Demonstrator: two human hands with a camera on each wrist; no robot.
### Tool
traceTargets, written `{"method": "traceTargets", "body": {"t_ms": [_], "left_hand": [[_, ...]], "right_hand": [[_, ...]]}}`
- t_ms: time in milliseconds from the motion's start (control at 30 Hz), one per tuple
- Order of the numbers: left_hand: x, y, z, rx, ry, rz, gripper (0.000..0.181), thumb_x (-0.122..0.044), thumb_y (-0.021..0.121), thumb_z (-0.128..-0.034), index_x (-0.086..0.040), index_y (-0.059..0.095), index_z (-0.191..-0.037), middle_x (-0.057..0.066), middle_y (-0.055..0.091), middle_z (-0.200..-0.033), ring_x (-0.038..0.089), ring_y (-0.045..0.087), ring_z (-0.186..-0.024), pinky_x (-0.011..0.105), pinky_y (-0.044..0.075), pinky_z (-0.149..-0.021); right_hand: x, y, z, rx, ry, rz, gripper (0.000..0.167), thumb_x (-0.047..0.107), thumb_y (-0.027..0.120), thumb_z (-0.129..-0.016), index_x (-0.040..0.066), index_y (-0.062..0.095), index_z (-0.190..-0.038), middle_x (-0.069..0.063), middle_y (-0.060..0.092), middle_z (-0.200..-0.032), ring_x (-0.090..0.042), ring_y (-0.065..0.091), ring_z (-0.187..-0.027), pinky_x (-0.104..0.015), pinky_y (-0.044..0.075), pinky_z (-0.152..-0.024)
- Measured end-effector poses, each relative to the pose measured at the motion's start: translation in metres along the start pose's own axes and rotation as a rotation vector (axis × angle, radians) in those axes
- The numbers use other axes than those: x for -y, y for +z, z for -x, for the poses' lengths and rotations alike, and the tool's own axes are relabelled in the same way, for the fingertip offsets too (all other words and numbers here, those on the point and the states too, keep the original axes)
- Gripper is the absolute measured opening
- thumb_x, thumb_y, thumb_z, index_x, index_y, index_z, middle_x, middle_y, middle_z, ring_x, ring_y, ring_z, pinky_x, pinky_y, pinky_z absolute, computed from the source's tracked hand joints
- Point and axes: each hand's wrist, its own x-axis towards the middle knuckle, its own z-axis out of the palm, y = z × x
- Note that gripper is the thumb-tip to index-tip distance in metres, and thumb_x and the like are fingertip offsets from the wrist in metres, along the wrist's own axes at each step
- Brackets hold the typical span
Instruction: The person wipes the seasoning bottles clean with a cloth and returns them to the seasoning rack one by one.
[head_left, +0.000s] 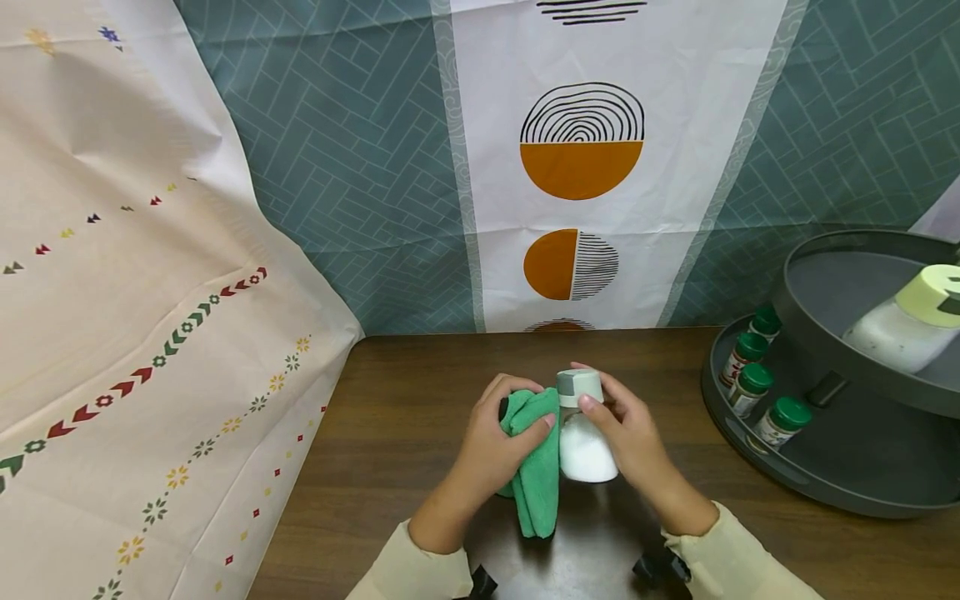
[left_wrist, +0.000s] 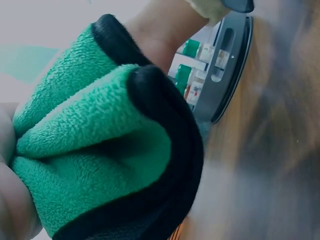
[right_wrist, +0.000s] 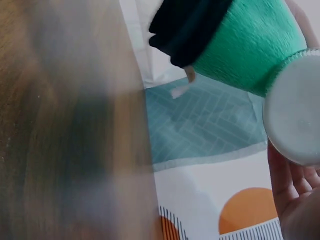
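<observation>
My left hand grips a folded green cloth with its thumb across the front. Dark edging runs along the cloth in the left wrist view. Right beside it, my right hand holds a jar with white contents and a pale grey-white cap, thumb and fingers near the cap. The cloth touches the jar's side. From the right wrist view, the jar's round white base faces the camera and the cloth presses against it. Both things are held above the table.
A dark two-tier round rack stands at the right on the brown wooden table. Several green-capped spice bottles line its lower tier. A white container with a yellow-green lid lies tilted on the upper tier. Patterned cloth hangs at the left.
</observation>
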Motion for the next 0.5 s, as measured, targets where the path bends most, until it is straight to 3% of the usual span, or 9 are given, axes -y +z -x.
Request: {"method": "traceTargets", "body": {"t_ms": [133,267,367,500], "left_hand": [[0.000,0.005,0.003,0.099,0.035,-0.025,0.029,-0.024,0.077,-0.0882,-0.027,0.064,-0.114,-0.010,0.059,-0.115,0.012,0.059,-0.101,0.031,0.054,-0.084],[0.001,0.009,0.005,0.182,0.070,-0.033,0.029,-0.024,0.077,-0.0885,-0.027,0.065,-0.114,-0.011,0.060,-0.115,0.010,0.059,-0.102,0.028,0.054,-0.085],[0.003,0.011,0.005,0.200,0.099,-0.034,0.028,-0.022,0.078,-0.0882,-0.026,0.065,-0.114,-0.009,0.061,-0.114,0.010,0.059,-0.103,0.028,0.054,-0.087],[0.004,0.011,0.004,0.182,0.115,-0.033,0.028,-0.020,0.078,-0.0876,-0.025,0.066,-0.112,-0.008,0.061,-0.113,0.011,0.059,-0.103,0.028,0.053,-0.087]], "right_hand": [[0.003,-0.003,-0.002,-0.093,0.004,-0.109,0.032,0.006,0.051,-0.103,0.005,0.058,-0.134,0.004,0.069,-0.104,-0.010,0.069,-0.082,-0.030,0.060,-0.065],[0.006,-0.006,-0.004,-0.162,0.054,-0.224,0.022,0.011,0.047,-0.105,0.016,0.063,-0.119,0.001,0.069,-0.089,-0.011,0.070,-0.072,-0.030,0.060,-0.059],[0.007,-0.007,-0.005,-0.161,0.110,-0.273,0.020,0.017,0.042,-0.108,0.019,0.059,-0.118,0.000,0.068,-0.083,-0.013,0.071,-0.067,-0.031,0.059,-0.055],[0.005,-0.007,-0.005,-0.107,0.160,-0.255,0.020,0.025,0.039,-0.110,0.019,0.050,-0.125,0.000,0.067,-0.089,-0.013,0.070,-0.074,-0.032,0.060,-0.060]]}}
